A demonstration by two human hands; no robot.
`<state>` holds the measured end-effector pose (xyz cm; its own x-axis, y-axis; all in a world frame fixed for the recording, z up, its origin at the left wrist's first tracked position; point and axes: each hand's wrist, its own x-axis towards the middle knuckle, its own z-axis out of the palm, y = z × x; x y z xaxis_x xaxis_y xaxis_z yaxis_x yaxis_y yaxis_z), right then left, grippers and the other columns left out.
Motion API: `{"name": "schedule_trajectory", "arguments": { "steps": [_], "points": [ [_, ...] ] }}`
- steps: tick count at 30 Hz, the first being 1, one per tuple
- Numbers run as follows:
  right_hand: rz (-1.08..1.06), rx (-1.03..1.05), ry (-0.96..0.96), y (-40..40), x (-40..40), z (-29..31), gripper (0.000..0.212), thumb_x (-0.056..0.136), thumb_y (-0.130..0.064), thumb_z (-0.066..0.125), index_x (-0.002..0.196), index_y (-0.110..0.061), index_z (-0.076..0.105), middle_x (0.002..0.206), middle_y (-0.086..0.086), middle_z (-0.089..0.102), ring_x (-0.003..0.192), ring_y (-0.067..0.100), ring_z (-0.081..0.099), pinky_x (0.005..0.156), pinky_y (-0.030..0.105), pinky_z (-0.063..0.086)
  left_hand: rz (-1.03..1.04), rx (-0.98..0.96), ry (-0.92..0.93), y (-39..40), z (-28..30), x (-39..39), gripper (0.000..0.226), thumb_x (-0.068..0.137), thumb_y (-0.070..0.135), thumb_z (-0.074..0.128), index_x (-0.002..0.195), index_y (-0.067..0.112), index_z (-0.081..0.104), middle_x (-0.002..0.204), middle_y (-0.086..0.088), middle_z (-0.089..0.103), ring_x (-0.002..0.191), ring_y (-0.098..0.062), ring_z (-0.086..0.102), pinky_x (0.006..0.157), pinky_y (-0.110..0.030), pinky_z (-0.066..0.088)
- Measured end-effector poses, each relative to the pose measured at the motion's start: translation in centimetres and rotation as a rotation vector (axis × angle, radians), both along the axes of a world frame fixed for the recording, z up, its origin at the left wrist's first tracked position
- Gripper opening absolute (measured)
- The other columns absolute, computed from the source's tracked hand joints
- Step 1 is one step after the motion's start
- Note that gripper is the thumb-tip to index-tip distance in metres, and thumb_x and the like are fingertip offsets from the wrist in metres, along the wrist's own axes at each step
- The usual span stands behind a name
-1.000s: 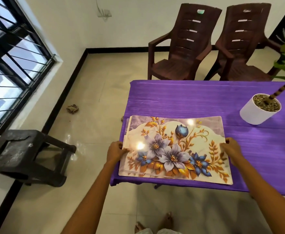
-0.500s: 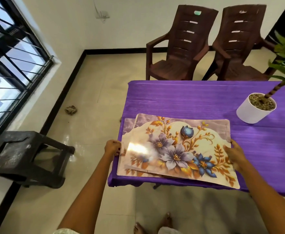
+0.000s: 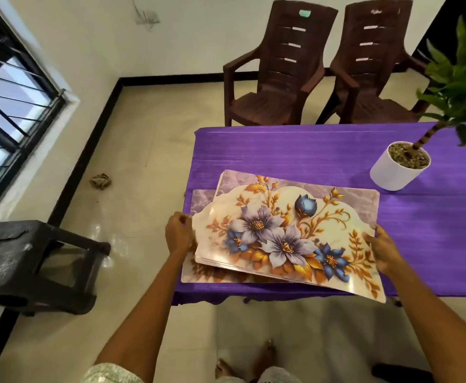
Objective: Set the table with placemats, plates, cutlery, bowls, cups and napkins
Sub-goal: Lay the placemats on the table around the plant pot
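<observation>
Skewed further off the bottom placemat (image 3: 198, 199), the upper placemats (image 3: 287, 239) run crosswise, right end nearer the white pot (image 3: 392, 175); right hand (image 3: 385, 251) and left hand (image 3: 178, 233) pinch their ends.

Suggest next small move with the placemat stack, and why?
Probably lift the upper placemats clear, rightward. They sit skewed over the bottom placemat, right hand gripping their right edge, left hand at the stack's left edge. One would stay at the tablecloth corner.
</observation>
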<state>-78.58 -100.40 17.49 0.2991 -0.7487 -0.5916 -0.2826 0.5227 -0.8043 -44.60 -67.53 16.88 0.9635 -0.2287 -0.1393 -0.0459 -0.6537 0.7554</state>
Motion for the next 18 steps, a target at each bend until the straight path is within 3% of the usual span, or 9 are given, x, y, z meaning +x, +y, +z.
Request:
{"name": "schedule_trajectory", "arguments": {
  "steps": [3, 5, 8, 10, 13, 16, 18],
  "points": [
    [0.015, -0.012, -0.045, 0.0, 0.5, 0.6, 0.023, 0.098, -0.003, 0.041, 0.102, -0.022, 0.053, 0.072, 0.006, 0.071, 0.055, 0.017, 0.069, 0.042, 0.032, 0.054, -0.123, -0.389, 0.435, -1.9, 2.0, -1.9, 0.021, 0.099, 0.025, 0.046, 0.100, 0.009, 0.059, 0.095, -0.014, 0.064, 0.083, -0.026, 0.061, 0.074, -0.034, 0.053],
    [0.026, -0.035, -0.050, -0.3, 0.3, 1.0, 0.022, 0.097, -0.002, 0.044, 0.108, -0.019, 0.053, 0.082, 0.012, 0.069, 0.058, 0.018, 0.070, 0.046, 0.033, 0.055, -0.233, -0.529, 0.688, -2.8, 2.7, -2.4, 0.016, 0.098, 0.016, 0.045, 0.103, 0.009, 0.059, 0.091, -0.006, 0.067, 0.083, -0.019, 0.061, 0.071, -0.025, 0.054],
    [0.031, -0.084, -0.048, -1.2, -1.1, 1.7, 0.027, 0.095, 0.003, 0.045, 0.105, -0.019, 0.055, 0.083, 0.013, 0.064, 0.056, 0.016, 0.068, 0.047, 0.031, 0.055, -0.358, -0.500, 0.826, -3.2, 2.8, -2.7, 0.016, 0.093, 0.003, 0.047, 0.104, 0.008, 0.059, 0.083, -0.005, 0.073, 0.075, -0.022, 0.067, 0.062, -0.027, 0.057],
    [0.022, -0.119, -0.004, -1.9, -3.2, 2.8, 0.028, 0.094, 0.005, 0.043, 0.101, -0.020, 0.055, 0.077, 0.009, 0.065, 0.054, 0.013, 0.067, 0.046, 0.027, 0.054, -0.391, -0.473, 0.903, -4.0, 2.8, -3.7, 0.020, 0.091, 0.005, 0.051, 0.109, 0.008, 0.058, 0.092, -0.013, 0.072, 0.076, -0.027, 0.069, 0.062, -0.032, 0.058],
    [0.008, -0.163, 0.048, -2.9, -7.8, 3.3, 0.027, 0.093, 0.005, 0.046, 0.110, -0.015, 0.054, 0.088, 0.012, 0.063, 0.058, 0.011, 0.067, 0.050, 0.025, 0.055, -0.507, -0.438, 1.046, -5.8, 2.7, -6.7, 0.040, 0.076, -0.001, 0.065, 0.115, -0.001, 0.055, 0.094, -0.018, 0.070, 0.077, -0.032, 0.068, 0.064, -0.039, 0.058],
    [-0.053, -0.174, 0.110, -4.8, -13.9, 2.6, 0.036, 0.091, 0.004, 0.050, 0.124, -0.008, 0.052, 0.101, 0.018, 0.064, 0.069, 0.019, 0.067, 0.066, 0.035, 0.057, -0.600, -0.374, 1.120, -8.8, 2.5, -10.3, 0.054, 0.062, -0.005, 0.072, 0.113, -0.002, 0.056, 0.095, -0.021, 0.070, 0.077, -0.033, 0.070, 0.064, -0.041, 0.059],
    [-0.077, -0.180, 0.132, -6.5, -17.2, 2.5, 0.036, 0.090, 0.005, 0.050, 0.125, -0.005, 0.051, 0.107, 0.021, 0.062, 0.075, 0.025, 0.066, 0.074, 0.040, 0.054, -0.647, -0.342, 1.110, -11.6, 2.3, -12.4, 0.066, 0.054, 0.003, 0.078, 0.116, -0.003, 0.055, 0.102, -0.025, 0.068, 0.082, -0.035, 0.069, 0.067, -0.041, 0.058]
  ]
}}
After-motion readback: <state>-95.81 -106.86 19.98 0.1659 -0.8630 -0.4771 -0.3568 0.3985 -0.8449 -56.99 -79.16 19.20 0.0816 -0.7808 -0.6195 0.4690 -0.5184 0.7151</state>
